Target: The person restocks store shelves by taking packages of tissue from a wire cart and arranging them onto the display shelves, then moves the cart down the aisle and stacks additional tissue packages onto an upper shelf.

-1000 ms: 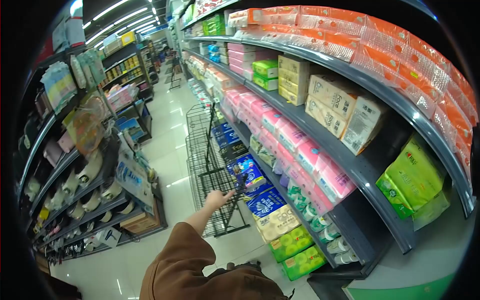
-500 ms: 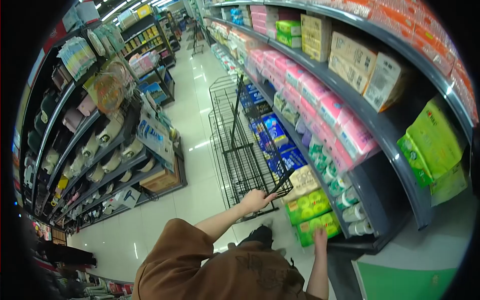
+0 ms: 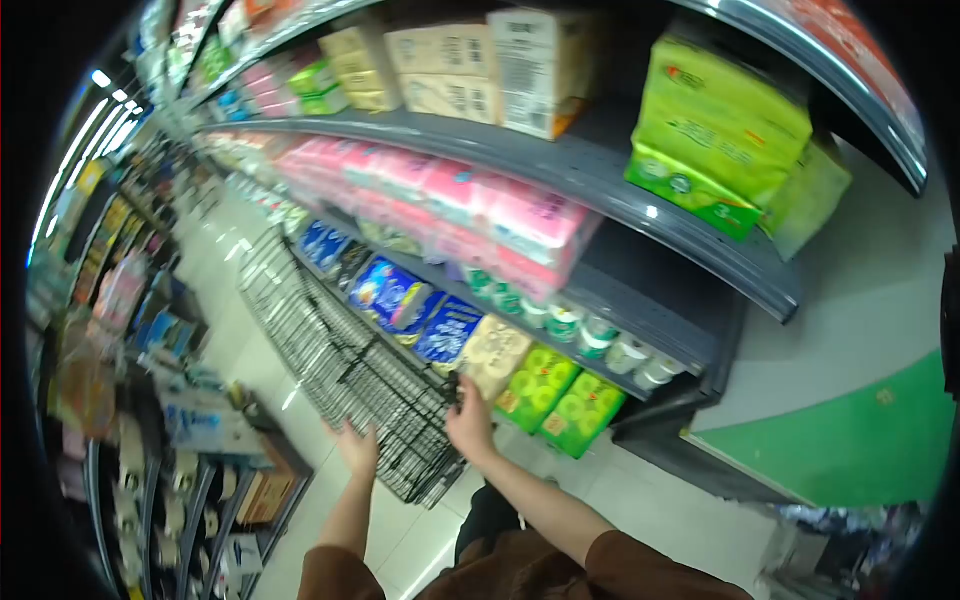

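A black wire shopping cart (image 3: pixel 350 365) stands at a slant in the aisle, beside the lower shelves. My right hand (image 3: pixel 472 425) is closed round the dark handle at the cart's near right corner. By the cart's near left side is my left hand (image 3: pixel 355 447), its fingers apart and nothing visible in it. Blue packs (image 3: pixel 448 328), a beige pack (image 3: pixel 495 355) and green packs (image 3: pixel 575 412) lie low on the right of the cart.
Shelves on the right hold pink packs (image 3: pixel 500 215), beige tissue packs (image 3: pixel 445 75) and a large green pack (image 3: pixel 715 135). A grey and green panel (image 3: pixel 840 430) closes the shelf end. Another rack (image 3: pixel 150 490) with a cardboard box (image 3: pixel 265 497) lines the left side.
The view has turned to the right and come nearer the shelves. My right hand has moved from beside the green packs to the cart's handle. My left hand has left the handle for the cart's left side.
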The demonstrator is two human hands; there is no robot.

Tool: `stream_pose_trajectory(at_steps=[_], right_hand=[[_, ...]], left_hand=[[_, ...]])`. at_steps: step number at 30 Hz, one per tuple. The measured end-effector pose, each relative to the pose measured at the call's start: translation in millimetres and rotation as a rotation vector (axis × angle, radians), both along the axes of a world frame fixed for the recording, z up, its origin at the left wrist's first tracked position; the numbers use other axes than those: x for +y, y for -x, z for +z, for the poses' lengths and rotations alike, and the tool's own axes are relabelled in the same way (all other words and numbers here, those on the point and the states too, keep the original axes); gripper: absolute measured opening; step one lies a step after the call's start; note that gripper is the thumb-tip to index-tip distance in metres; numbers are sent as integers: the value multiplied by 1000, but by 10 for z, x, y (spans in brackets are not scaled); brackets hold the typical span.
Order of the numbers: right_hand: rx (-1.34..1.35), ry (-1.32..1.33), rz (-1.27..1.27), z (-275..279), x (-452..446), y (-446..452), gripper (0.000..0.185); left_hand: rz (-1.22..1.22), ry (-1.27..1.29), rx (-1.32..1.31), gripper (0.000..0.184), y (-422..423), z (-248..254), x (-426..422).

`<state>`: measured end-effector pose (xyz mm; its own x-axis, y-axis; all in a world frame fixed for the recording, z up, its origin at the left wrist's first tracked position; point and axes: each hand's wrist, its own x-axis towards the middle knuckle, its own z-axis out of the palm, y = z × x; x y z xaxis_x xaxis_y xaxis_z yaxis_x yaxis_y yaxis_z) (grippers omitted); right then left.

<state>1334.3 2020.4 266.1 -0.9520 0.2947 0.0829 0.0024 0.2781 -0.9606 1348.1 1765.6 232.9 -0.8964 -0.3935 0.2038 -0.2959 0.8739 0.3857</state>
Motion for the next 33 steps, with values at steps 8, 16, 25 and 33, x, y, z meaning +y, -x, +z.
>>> stream_pose_trajectory(at_steps=[8,16,25,33], right_hand=[[-33,8,63,51,54,58,62],[30,-426,89,579,122,337,81],[-115,-999,187,606,94,909,63],[-157,-1020,164,587,127,1078,41]], left_hand=[[26,-9,6,42,126,19,113],[-13,100,53,44,274,-17,197],[-328,354,-169,54,603,328,678],[-547,273,-370,72,748,395,742]])
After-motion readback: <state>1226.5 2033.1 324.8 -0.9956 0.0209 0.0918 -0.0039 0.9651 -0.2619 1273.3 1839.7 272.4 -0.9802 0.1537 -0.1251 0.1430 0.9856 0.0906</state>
